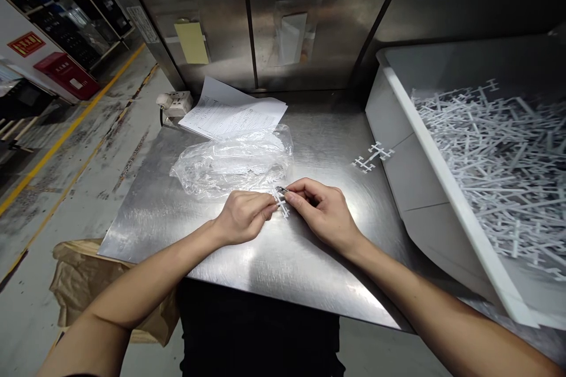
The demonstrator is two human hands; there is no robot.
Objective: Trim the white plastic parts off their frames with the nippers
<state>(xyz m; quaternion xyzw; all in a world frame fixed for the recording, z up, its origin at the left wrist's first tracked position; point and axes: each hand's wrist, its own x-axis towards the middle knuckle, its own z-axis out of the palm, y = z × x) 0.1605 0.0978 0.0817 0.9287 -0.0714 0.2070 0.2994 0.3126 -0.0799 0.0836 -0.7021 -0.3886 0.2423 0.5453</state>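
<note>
My left hand [245,215] is closed, pinching a white plastic sprue [283,207] with small cross-bars between thumb and fingertips. From the other side, my right hand [325,209] grips a small shiny metal tool [282,189], perhaps a clipper; most of it is covered by the fingers. The tool's tip meets the upper part of the sprue, just above the steel table. Directly behind both hands lies a clear plastic bag [230,162] with pale contents. Another white branched sprue [374,157] rests flat on the table to the right, apart from my hands.
A large grey bin [424,123] heaped with white sprues [508,159] stands at the right. Printed sheets [234,112] and a power socket [177,103] sit at the back of the steel table [212,253]. Brown paper [88,277] lies below its left edge.
</note>
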